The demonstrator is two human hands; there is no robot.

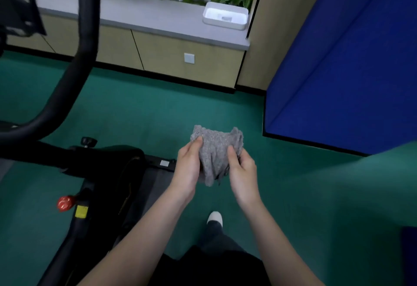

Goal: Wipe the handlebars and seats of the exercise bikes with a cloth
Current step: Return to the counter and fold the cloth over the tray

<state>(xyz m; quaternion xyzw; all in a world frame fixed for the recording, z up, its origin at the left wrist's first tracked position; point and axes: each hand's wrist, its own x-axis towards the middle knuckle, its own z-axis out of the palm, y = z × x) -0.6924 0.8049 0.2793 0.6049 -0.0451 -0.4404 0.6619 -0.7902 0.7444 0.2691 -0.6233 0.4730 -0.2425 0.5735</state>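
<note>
A crumpled grey cloth [215, 150] is held up in front of me over the green floor. My left hand [188, 166] pinches its left side with the thumb on top. My right hand [242, 169] grips its right side. A black exercise bike [94, 173] stands to my left, an arm's length from the cloth. Its curved black handlebar [74, 67] rises at the upper left. The bike's seat is not in view.
A red knob [65, 202] and a yellow label sit low on the bike frame. A blue padded panel [343, 60] stands at the right. A white tray [225, 16] rests on the grey window ledge [144, 17] above beige cabinets. My white shoe [215, 218] is below my hands.
</note>
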